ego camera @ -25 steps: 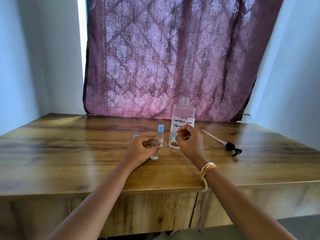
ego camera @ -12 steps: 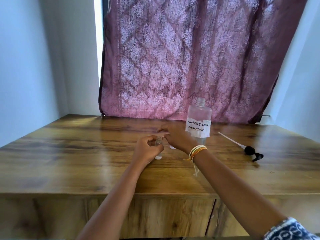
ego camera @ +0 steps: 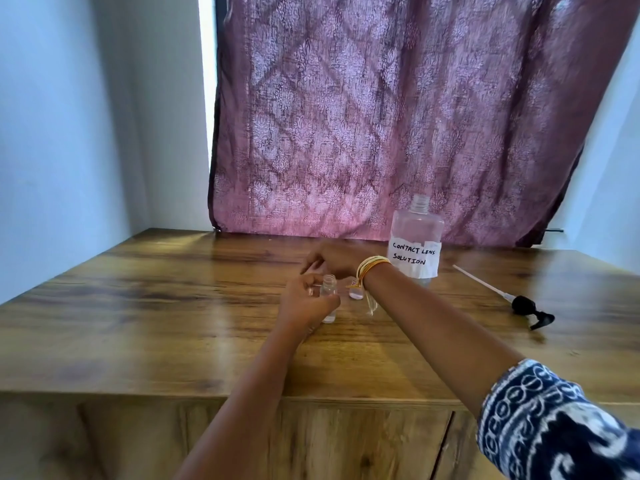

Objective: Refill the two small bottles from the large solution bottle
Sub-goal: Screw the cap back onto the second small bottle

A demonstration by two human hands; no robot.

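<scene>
My left hand (ego camera: 304,304) is closed around a small clear bottle (ego camera: 329,289) that stands upright on the wooden table (ego camera: 138,341); its threaded neck is bare, with no cap on it. My right hand (ego camera: 329,259) reaches across to the left just behind that bottle, fingers pointing down; what it holds is hidden. A second small bottle (ego camera: 355,293) peeks out behind my right wrist. The large clear bottle (ego camera: 417,237), labelled "CONTACT LENS SOLUTION", stands uncapped further right and back.
A black pump head with its long white tube (ego camera: 530,311) lies on the table at the right. A purple patterned curtain (ego camera: 381,116) hangs behind the table, with pale walls on both sides. The table's front edge is close to me.
The blue cap that sat on the small bottle is off it. My right hand moved from beside the large bottle over the small bottle and on to the left. The view shifted left.
</scene>
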